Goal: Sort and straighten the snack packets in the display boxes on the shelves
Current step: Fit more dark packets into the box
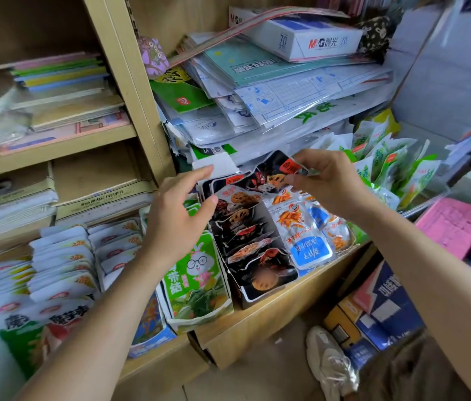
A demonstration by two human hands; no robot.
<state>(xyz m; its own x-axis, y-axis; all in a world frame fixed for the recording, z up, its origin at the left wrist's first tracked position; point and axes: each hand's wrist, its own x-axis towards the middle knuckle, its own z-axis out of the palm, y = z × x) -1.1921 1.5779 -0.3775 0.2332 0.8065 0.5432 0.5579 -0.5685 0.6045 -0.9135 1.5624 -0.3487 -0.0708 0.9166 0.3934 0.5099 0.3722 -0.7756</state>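
A display box point(257, 296) of black lotus-root snack packets point(246, 227) stands on the shelf at the middle. My right hand point(327, 183) pinches the top of one black packet point(274, 169) at the back of the row and holds it raised. My left hand point(176, 209) hovers at the left side of the same row, fingers spread and relaxed, its fingertips at the packets' edge. White and blue packets point(306, 233) lie to the right of the black ones. A green box with a rabbit picture point(196, 279) stands to the left.
White packets in rows point(63, 261) fill the shelf at left. Green packets point(390, 166) stand at right under a heap of paper packs and notebooks point(272, 91). Stacked notebooks point(63, 73) fill the left shelves. Boxes point(381, 311) and a shoe point(329, 363) are on the floor below.
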